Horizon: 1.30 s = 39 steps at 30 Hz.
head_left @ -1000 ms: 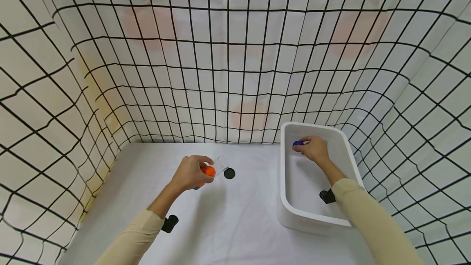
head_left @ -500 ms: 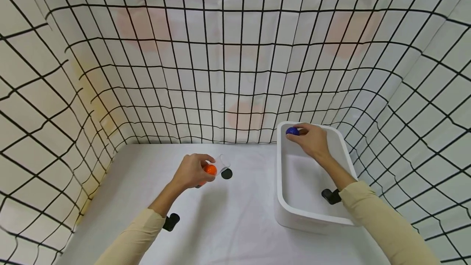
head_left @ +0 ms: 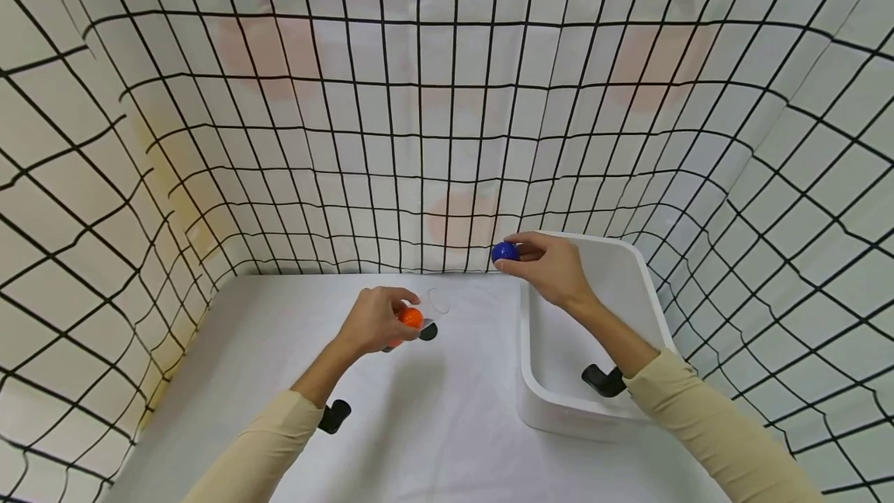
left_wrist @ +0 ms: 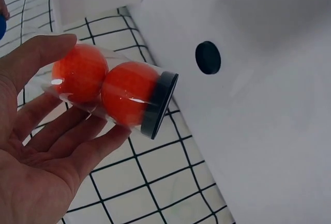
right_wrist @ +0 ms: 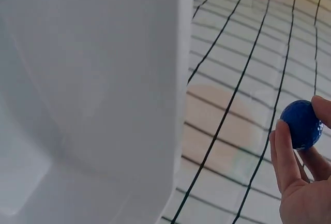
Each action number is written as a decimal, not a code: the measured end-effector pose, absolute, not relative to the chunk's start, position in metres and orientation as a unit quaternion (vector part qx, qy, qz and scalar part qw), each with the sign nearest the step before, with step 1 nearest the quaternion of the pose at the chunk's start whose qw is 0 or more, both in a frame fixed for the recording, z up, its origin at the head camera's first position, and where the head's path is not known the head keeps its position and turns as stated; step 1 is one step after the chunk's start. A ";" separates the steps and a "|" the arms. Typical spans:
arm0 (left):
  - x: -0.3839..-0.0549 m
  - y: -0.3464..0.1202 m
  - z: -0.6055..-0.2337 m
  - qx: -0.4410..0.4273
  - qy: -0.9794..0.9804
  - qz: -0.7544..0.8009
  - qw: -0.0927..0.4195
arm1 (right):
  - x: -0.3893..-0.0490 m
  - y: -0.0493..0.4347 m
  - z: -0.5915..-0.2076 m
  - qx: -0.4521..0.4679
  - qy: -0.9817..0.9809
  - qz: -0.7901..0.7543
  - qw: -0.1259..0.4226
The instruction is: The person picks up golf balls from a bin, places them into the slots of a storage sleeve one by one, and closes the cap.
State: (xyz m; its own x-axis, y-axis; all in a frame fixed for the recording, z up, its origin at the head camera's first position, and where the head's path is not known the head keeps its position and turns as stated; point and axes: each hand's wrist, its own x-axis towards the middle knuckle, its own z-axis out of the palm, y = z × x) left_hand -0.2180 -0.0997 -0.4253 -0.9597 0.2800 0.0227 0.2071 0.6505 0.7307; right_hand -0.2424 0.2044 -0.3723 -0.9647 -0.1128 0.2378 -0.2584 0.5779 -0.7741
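Note:
My left hand (head_left: 377, 321) grips a clear plastic tube (left_wrist: 95, 111) with a black cap (left_wrist: 159, 105) on its base. Two orange balls (left_wrist: 79, 74) sit one behind the other inside it. The tube is tilted, its uncapped mouth up and toward the right in the head view. My right hand (head_left: 552, 264) pinches a blue ball (head_left: 505, 252) between thumb and fingertips, above the left rim of the white bin. In the right wrist view the blue ball (right_wrist: 301, 124) shows past the bin's wall. Some distance still separates the ball from the tube's mouth.
A white bin (head_left: 525, 379) stands on the right of the white table (head_left: 461, 410). A loose black cap (head_left: 428, 331) lies on the table just beyond the left hand. Black netting (head_left: 419, 130) over white cloth rises behind and on both sides.
The right hand has lifted the blue ball out of the bin and carried it left past the rim. The left hand with the tube has shifted slightly right.

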 end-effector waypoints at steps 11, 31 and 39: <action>-0.216 -0.087 -0.415 0.141 0.911 0.385 0.045 | -0.226 0.166 -0.381 0.119 -0.861 0.495 -0.014; -0.214 -0.082 -0.411 0.165 0.907 0.385 0.040 | -0.217 0.152 -0.393 0.137 -0.844 0.512 -0.086; -0.211 -0.082 -0.409 0.167 0.907 0.385 0.031 | -0.218 0.151 -0.393 0.154 -0.844 0.508 -0.083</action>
State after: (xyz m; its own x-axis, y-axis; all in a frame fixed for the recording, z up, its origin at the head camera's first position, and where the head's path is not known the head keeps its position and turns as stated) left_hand -0.2109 -0.0817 -0.4093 -0.9421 0.3275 0.0722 0.2792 0.6469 0.7096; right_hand -0.2178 0.1514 -0.3927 -0.9389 -0.3439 0.0165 -0.1755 0.4369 -0.8822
